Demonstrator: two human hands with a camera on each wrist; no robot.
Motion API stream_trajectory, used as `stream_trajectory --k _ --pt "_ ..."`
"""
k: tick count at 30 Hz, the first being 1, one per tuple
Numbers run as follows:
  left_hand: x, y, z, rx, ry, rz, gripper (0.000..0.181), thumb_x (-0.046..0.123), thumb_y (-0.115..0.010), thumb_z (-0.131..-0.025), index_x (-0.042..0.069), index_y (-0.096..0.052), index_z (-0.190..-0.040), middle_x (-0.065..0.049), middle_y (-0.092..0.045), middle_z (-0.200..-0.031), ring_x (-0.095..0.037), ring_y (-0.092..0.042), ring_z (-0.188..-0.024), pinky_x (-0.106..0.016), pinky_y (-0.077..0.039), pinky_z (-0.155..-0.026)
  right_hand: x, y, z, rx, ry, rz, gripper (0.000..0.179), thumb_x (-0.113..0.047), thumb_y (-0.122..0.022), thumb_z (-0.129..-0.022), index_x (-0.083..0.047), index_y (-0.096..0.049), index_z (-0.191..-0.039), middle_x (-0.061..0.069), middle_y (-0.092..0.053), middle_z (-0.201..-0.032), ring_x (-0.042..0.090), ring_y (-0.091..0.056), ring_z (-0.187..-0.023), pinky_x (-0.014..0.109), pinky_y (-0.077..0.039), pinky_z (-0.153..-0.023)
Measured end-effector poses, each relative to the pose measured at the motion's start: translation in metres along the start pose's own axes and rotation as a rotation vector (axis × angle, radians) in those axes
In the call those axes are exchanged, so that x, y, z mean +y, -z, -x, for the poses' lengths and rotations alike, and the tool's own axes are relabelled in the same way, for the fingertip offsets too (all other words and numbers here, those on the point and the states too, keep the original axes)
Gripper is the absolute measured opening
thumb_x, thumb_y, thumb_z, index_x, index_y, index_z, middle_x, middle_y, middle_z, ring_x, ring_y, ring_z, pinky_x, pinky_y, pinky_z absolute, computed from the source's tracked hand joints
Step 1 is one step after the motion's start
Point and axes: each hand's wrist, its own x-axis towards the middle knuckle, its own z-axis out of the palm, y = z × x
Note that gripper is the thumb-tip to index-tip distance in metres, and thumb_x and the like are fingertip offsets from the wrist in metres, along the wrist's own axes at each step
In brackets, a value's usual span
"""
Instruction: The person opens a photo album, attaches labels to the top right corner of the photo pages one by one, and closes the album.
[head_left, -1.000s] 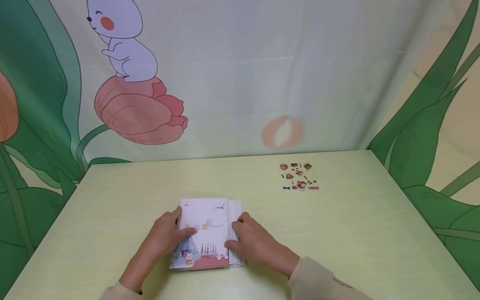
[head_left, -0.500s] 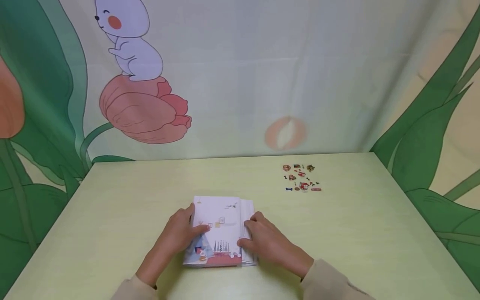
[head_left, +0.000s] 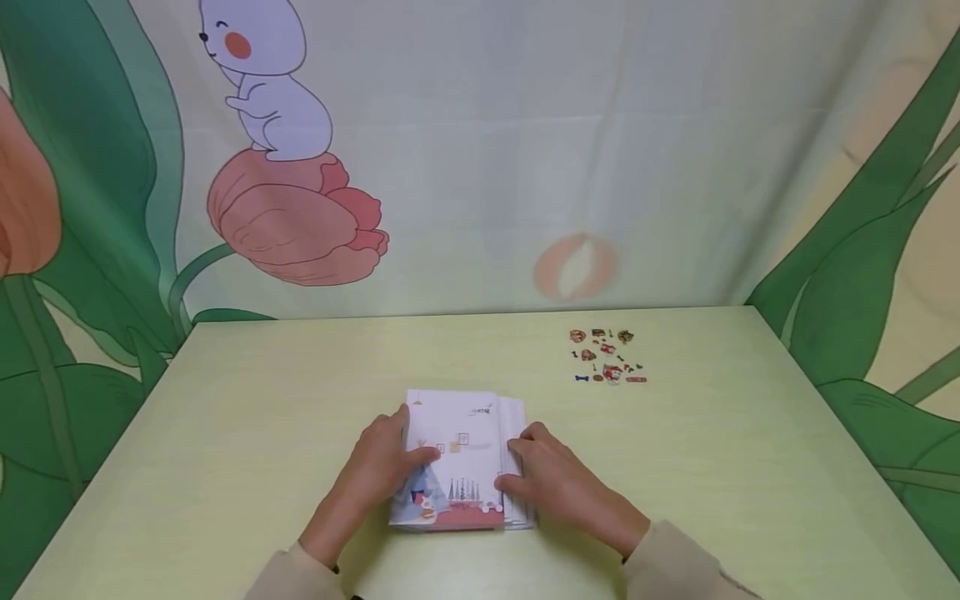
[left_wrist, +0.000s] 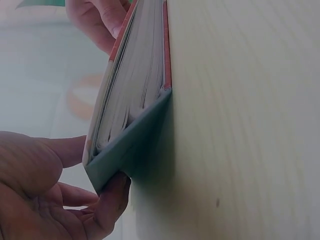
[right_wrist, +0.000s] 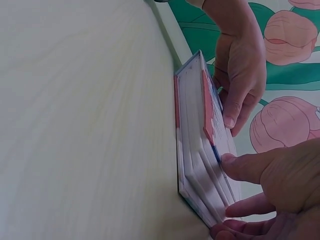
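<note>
A thick hardcover notebook (head_left: pixel 468 422) with an illustrated white cover lies closed near the front of the table, its right edges fanned out in steps. My left hand (head_left: pixel 375 462) grips its left side, thumb on the cover. In the left wrist view that hand's fingers curl against the grey-green spine (left_wrist: pixel 132 142). My right hand (head_left: pixel 558 479) holds the opposite side, with its thumb at the cover's edge and the fingers along the page edges (right_wrist: pixel 202 165). The right wrist view shows the pages slanting outward between red-and-white covers.
A group of small colourful stickers (head_left: pixel 611 357) lies toward the back right of the pale wooden table (head_left: pixel 712 433). Behind the table hangs a printed cloth (head_left: pixel 465 167) with a rabbit, tulips and leaves.
Both hands have shifted the notebook to the right across the table, keeping their hold on its sides. The head view has turned slightly. The stickers stay in place.
</note>
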Motion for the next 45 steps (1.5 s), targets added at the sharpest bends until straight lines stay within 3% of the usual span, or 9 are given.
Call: stream_trajectory --k 6,15,24,33,36,40,43,45 --pt "0.007 -0.005 0.000 0.015 -0.025 -0.042 0.083 0.021 -0.081 -0.091 -0.018 -0.036 -0.150 -0.035 -0.059 -0.128 -0.034 -0.057 -0.102 -0.050 -0.051 -0.095 0.005 0.004 0.004 0.017 0.010 0.001 0.058 -0.026 -0.081 -0.092 0.010 -0.062 -0.134 0.017 -0.055 -0.122 0.022 -0.055 -0.099 0.041 -0.052 -0.090" --pt "0.012 -0.010 0.000 0.029 -0.022 -0.024 0.082 0.022 -0.082 -0.090 -0.016 -0.039 -0.149 -0.033 -0.060 -0.121 -0.033 -0.057 -0.099 -0.049 -0.052 -0.093 0.014 0.005 0.004 0.032 0.024 -0.012 0.058 -0.025 -0.080 -0.092 0.009 -0.062 -0.135 0.018 -0.056 -0.124 0.023 -0.056 -0.101 0.042 -0.052 -0.093" --pt "0.018 -0.014 0.000 0.016 0.018 -0.008 0.087 0.023 -0.080 -0.092 -0.015 -0.032 -0.153 -0.036 -0.053 -0.136 -0.035 -0.056 -0.109 -0.050 -0.049 -0.102 0.021 0.007 0.008 0.049 0.041 -0.040 0.057 -0.023 -0.081 -0.092 0.009 -0.062 -0.136 0.016 -0.056 -0.124 0.022 -0.055 -0.102 0.041 -0.052 -0.093" --pt "0.021 -0.018 -0.002 0.024 0.027 -0.025 0.087 0.027 -0.080 -0.093 -0.012 -0.033 -0.155 -0.033 -0.052 -0.136 -0.034 -0.056 -0.105 -0.048 -0.052 -0.096 0.022 0.010 0.010 0.056 0.025 -0.043 0.058 -0.023 -0.082 -0.091 0.009 -0.062 -0.136 0.016 -0.056 -0.124 0.022 -0.055 -0.103 0.041 -0.052 -0.093" --pt "0.023 -0.020 0.001 0.074 -0.017 -0.094 0.080 0.029 -0.081 -0.091 -0.007 -0.043 -0.152 -0.030 -0.052 -0.137 -0.035 -0.057 -0.110 -0.049 -0.054 -0.091 0.022 0.011 0.011 0.062 0.020 -0.046 0.058 -0.022 -0.082 -0.091 0.009 -0.062 -0.136 0.016 -0.056 -0.125 0.022 -0.055 -0.104 0.041 -0.052 -0.093" --pt "0.027 -0.023 0.009 0.124 -0.175 -0.206 0.063 0.025 -0.083 -0.089 -0.005 -0.059 -0.140 -0.027 -0.053 -0.140 -0.041 -0.051 -0.128 -0.054 -0.052 -0.098 0.022 0.010 0.011 0.074 0.036 -0.043 0.058 -0.022 -0.082 -0.091 0.008 -0.062 -0.136 0.017 -0.056 -0.126 0.022 -0.055 -0.105 0.042 -0.052 -0.095" --pt "0.032 -0.026 0.016 0.086 -0.268 -0.260 0.054 0.022 -0.083 -0.089 -0.004 -0.065 -0.134 -0.026 -0.054 -0.143 -0.046 -0.044 -0.138 -0.060 -0.044 -0.108 0.023 0.009 0.011 0.085 0.073 -0.038 0.057 -0.021 -0.082 -0.091 0.008 -0.063 -0.135 0.017 -0.056 -0.126 0.022 -0.056 -0.106 0.043 -0.053 -0.095" --pt "0.036 -0.028 0.021 0.040 -0.290 -0.292 0.052 0.023 -0.082 -0.090 -0.002 -0.066 -0.133 -0.026 -0.053 -0.146 -0.049 -0.040 -0.142 -0.063 -0.039 -0.111 0.024 0.009 0.011 0.091 0.098 -0.033 0.055 -0.021 -0.082 -0.091 0.008 -0.063 -0.134 0.017 -0.057 -0.125 0.022 -0.056 -0.106 0.043 -0.053 -0.095"
